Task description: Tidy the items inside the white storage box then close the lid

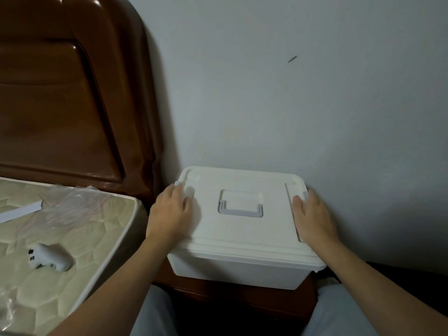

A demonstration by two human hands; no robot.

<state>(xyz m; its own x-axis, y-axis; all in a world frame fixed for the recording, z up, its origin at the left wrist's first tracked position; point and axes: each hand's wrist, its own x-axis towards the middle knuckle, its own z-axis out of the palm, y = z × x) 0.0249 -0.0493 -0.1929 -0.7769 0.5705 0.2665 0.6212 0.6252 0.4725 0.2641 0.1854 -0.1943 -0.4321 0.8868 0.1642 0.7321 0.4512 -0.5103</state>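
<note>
The white storage box (237,270) stands on a brown wooden nightstand against the wall. Its lid (242,229) lies flat on top and hides the contents. A grey handle (241,208) lies folded flat in the lid's middle recess. My left hand (171,212) rests palm down on the lid's left edge, fingers over the left latch (185,187). On the lid's right edge lies my right hand (312,217), flat, its fingers at the right latch (306,195). Neither hand grips anything.
The box's back is close to the grey wall (291,93). A bed with a brown headboard (72,93) stands at the left. On its mattress (72,238) lie a white controller (48,260), a clear plastic bag (72,207) and a white strip (20,210).
</note>
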